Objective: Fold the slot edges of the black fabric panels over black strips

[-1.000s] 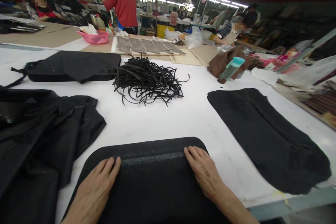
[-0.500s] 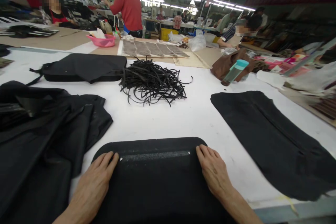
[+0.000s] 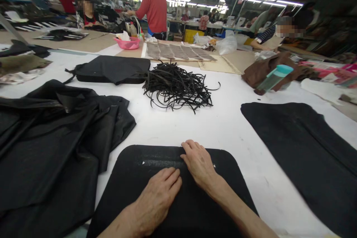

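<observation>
While the left hand (image 3: 158,195) and right hand (image 3: 198,163) rest on a black panel (image 3: 119,193) at the front of the white table (image 3: 173,128), fingers bent, slightly parted, black strips (image 3: 177,86) lie heaped beyond; rumpled cloth (image 3: 55,148) crowds its left, dark fabric (image 3: 304,145) lies right.

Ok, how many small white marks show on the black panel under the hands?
2. One white mark sits at the left end of the greyish strip; the other is beside the right hand, near its wrist. The left hand or the right could hide more.
</observation>
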Demonstrator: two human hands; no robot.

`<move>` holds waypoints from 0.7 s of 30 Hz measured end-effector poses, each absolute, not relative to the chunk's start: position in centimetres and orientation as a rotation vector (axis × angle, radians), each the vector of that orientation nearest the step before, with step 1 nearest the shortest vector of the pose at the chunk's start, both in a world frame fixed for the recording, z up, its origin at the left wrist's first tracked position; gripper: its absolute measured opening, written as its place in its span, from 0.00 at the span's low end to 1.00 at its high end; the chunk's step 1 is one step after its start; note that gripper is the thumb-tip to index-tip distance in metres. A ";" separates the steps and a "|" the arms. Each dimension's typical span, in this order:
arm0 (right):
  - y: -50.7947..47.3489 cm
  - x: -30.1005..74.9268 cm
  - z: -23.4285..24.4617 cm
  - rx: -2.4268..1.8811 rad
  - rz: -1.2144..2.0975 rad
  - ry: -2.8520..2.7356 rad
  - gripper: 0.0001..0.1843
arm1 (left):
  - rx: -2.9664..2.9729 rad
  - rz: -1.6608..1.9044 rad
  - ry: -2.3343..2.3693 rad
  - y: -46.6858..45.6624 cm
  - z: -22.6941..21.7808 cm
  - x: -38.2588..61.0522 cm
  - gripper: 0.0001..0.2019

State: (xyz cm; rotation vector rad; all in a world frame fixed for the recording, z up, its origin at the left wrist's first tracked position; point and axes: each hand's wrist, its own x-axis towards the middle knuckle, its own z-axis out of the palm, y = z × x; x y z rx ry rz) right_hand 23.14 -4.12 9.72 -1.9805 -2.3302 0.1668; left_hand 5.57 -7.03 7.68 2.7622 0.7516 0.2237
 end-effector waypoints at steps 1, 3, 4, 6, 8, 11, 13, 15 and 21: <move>-3.7 23.0 9.7 -1.993 0.176 -2.358 0.07 | 2.768 0.189 0.710 -7.0 7.4 5.8 0.26; -3.0 23.0 9.8 -1.997 0.214 -2.404 0.05 | 2.795 0.146 0.652 -6.9 7.0 5.9 0.25; -2.7 23.2 9.8 -1.996 0.242 -2.416 0.03 | 2.815 0.134 0.628 -6.8 6.9 5.8 0.25; -2.4 23.7 10.0 -1.993 0.301 -2.420 0.04 | 2.849 0.129 0.587 -6.8 6.8 5.6 0.24; -2.2 24.5 10.2 -1.971 0.354 -2.416 0.06 | 2.853 0.128 0.574 -6.8 7.0 5.4 0.24; -2.5 25.6 10.2 -1.971 0.471 -2.364 0.07 | 2.827 0.114 0.576 -6.8 7.3 5.3 0.25; -2.9 26.1 10.1 -2.005 0.557 -2.312 0.08 | 2.807 0.107 0.581 -6.9 7.2 5.4 0.25; -3.5 26.5 10.1 -1.990 0.534 -2.313 0.05 | 2.797 0.102 0.589 -6.9 7.0 5.5 0.26; -5.1 26.7 12.2 -1.737 -0.299 -2.084 0.07 | 2.755 0.106 0.622 -6.9 6.0 5.5 0.32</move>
